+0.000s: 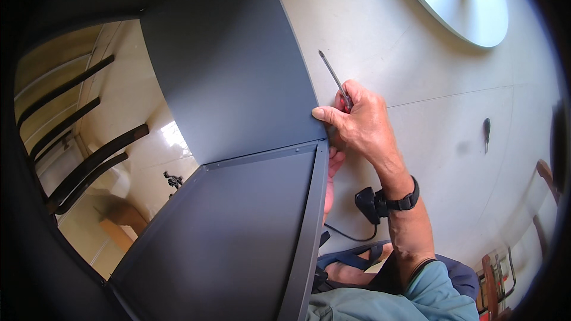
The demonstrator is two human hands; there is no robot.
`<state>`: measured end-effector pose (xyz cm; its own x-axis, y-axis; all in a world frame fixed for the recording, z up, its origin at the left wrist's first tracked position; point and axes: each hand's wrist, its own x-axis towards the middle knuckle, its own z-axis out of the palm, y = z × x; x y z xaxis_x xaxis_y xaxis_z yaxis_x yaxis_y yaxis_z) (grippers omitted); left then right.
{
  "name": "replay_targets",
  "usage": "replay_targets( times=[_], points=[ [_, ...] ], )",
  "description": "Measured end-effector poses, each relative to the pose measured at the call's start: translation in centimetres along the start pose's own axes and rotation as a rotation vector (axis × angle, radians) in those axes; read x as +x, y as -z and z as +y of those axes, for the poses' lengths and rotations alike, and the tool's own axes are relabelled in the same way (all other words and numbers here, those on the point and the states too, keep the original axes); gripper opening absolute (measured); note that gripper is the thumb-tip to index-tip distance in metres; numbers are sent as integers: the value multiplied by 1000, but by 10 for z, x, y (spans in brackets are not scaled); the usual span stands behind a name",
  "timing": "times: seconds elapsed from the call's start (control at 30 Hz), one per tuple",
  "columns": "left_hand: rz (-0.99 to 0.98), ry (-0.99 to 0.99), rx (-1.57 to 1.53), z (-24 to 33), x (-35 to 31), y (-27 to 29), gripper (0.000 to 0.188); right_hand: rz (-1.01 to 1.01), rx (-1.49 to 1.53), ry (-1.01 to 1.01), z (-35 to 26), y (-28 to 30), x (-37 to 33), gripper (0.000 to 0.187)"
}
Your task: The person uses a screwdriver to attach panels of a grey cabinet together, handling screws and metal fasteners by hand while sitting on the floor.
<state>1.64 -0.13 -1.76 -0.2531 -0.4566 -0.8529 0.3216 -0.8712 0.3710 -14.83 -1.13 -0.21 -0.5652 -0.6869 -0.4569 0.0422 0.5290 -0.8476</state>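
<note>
Two dark grey metal panels meet at a seam, the upper panel [238, 65] and the lower panel [238, 232], which has a folded rim on its right side. My right hand [364, 126] grips a thin screwdriver [333, 76] whose tip points up and left, and its thumb presses on the upper panel's right corner. A black strap with a small black device [380, 202] sits on that wrist. Only a sliver of my left hand [330, 181] shows behind the lower panel's rim, just below my right hand. Its grip is hidden.
A second screwdriver [486, 134] lies on the pale tiled floor [440, 142] to the right. A white round surface [458, 0] is at the top right. Dark slats [77, 137] run along the left. My sandalled foot [351, 264] is below, and a red-handled object [493, 279] lies at the bottom right.
</note>
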Motion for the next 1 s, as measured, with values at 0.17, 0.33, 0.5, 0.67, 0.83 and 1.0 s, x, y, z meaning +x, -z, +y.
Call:
replay_targets(
  times=[0.17,0.33,0.5,0.67,0.83,1.0],
  points=[
    [56,-4,-35,-3,2,3,18,-168,-251,148,-12,24,27,38],
    [20,-53,36,-4,4,9,16,-347,-354,81,-18,25,32,45],
    [24,-47,75,-4,10,15,17,-332,-381,79,-14,20,29,43],
    [53,-70,40,-3,12,17,16,-322,-304,131,-9,17,27,41],
    [-21,-101,33,-8,10,21,14,-304,-322,122,-10,17,27,40],
    [-12,-126,54,-11,12,24,14,-309,-319,145,-7,16,28,40]
  ],
)
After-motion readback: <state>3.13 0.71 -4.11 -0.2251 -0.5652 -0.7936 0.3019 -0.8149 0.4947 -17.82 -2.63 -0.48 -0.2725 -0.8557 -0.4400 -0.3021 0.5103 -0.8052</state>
